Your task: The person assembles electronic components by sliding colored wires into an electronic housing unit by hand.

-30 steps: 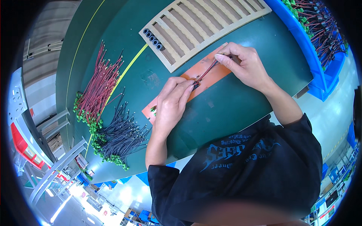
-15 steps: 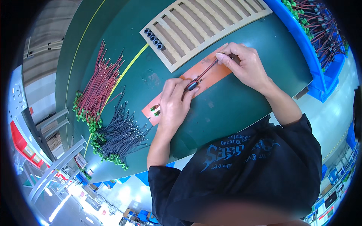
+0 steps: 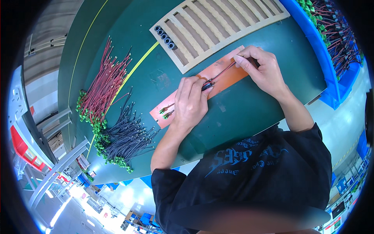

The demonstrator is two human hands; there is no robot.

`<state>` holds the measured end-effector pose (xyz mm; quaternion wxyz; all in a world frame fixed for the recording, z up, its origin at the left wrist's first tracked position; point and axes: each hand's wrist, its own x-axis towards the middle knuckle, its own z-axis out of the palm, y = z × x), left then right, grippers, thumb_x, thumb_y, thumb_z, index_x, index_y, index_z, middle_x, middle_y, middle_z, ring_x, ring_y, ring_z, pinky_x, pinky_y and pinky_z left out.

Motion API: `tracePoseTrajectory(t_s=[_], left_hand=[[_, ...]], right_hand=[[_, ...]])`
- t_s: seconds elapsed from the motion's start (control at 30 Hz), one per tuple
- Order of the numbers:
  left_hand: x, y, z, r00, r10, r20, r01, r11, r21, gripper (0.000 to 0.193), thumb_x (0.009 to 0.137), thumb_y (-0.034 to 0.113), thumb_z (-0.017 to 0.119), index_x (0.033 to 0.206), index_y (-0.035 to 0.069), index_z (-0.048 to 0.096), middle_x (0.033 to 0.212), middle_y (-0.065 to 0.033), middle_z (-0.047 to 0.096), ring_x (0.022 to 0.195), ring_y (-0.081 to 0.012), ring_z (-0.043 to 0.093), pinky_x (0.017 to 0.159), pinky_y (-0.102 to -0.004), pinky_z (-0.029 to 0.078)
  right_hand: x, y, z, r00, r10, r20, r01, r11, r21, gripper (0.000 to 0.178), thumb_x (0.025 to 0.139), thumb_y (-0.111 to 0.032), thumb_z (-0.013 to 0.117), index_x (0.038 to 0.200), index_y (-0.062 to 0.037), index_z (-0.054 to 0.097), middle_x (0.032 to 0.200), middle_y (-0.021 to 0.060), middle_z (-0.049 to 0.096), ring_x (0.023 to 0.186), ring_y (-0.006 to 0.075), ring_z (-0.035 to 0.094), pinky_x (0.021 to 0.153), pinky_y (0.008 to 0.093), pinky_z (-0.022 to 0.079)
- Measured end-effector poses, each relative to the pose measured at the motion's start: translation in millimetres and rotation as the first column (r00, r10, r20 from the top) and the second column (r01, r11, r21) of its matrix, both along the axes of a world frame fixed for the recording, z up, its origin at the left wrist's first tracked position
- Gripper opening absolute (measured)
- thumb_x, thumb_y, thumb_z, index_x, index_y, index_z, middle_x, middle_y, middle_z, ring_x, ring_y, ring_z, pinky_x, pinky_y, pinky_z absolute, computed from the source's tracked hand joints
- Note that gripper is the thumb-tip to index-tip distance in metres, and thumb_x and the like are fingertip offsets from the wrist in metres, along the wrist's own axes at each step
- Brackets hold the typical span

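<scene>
My left hand (image 3: 191,103) is closed on a small black cylindrical core (image 3: 207,86) over a long orange board (image 3: 230,80). Dark red and black wires (image 3: 221,73) run from the core up to my right hand (image 3: 264,69), whose thumb and forefinger pinch their ends near the board's far right end. Below my left hand, two green connectors (image 3: 165,113) lie on the board's near left end; their wires pass beneath that hand. My left palm and fingers hide part of the wires and core.
Beyond the board lies a wooden slotted rack (image 3: 172,55) with several black ring cores (image 3: 164,38) in its left slot. Red wires (image 3: 108,72) and black wires (image 3: 130,134) with green connectors are heaped at left. A blue bin (image 3: 331,87) of wired parts stands at right.
The whole view has shifted slightly. My left hand has slid a little rightward along the board, baring more wire by the green connectors. My right hand keeps its pinch, slightly farther right.
</scene>
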<state>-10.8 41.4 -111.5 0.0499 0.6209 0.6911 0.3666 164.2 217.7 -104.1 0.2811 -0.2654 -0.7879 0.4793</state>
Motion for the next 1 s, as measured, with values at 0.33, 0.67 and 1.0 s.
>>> tracePoseTrajectory(t_s=[0.33,0.67,1.0], left_hand=[[-28,-60,6,0.999,0.034,0.038,-0.031,0.997,-0.065,0.022,0.080,0.010,0.081,0.096,0.002,0.069,0.094,-0.0098,0.064,0.086,-0.0296,0.062,0.073,-0.0401,0.048],[-31,-73,3,0.995,0.005,0.097,0.001,0.998,-0.066,0.024,0.081,0.012,0.082,0.099,0.001,0.071,0.095,-0.0105,0.064,0.088,-0.0288,0.062,0.076,-0.0400,0.049],[-25,-66,-10,0.994,0.011,0.110,-0.011,1.000,-0.004,0.021,0.081,0.007,0.081,0.096,-0.002,0.069,0.096,-0.0126,0.063,0.085,-0.0311,0.063,0.073,-0.0407,0.053]], right_hand=[[-14,-40,-8,0.997,0.022,0.073,-0.017,0.997,-0.070,0.018,0.098,-0.014,0.070,0.090,0.0020,0.068,0.084,0.0086,0.073,0.078,0.0150,0.068,0.072,0.0298,0.053],[-21,-63,-13,0.999,-0.010,0.041,0.016,0.987,-0.158,0.016,0.100,-0.012,0.067,0.093,0.0020,0.068,0.089,0.0098,0.074,0.082,0.0137,0.069,0.077,0.0290,0.054],[-17,-61,-24,0.997,-0.012,0.073,0.019,0.995,-0.096,0.012,0.098,-0.013,0.069,0.091,-0.0039,0.070,0.088,0.0047,0.077,0.082,0.0151,0.065,0.085,0.0325,0.046]])
